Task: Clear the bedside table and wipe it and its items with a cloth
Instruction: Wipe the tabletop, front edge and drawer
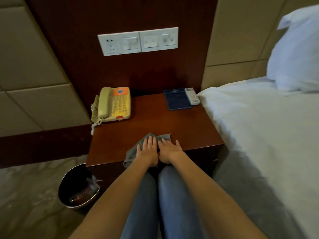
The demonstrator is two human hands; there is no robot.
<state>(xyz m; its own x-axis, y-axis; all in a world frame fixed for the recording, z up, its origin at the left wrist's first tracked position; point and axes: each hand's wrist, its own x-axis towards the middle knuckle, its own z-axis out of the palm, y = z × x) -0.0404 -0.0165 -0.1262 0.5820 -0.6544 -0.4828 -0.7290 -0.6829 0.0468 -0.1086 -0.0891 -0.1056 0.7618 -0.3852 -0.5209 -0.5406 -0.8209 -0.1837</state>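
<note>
Your left hand (149,149) and right hand (170,150) lie flat, fingers straight, pressing the grey cloth (136,149) onto the tabletop (181,128) edge, likely so it grips while wiping.

Your left hand (148,150) and right hand (170,149) press flat, side by side, on the grey cloth (133,152) at the table's (181,128) near edge. The phone (112,105) sits back left; a blue folder (177,99) and remote (192,96) sit back right, touching. A bin (77,187) stands on the floor, left.

The bedside table (155,118) is carrying a telephone (114,104), a blue folder (177,99), a remote (192,96) and a grey cloth (133,152).
</note>
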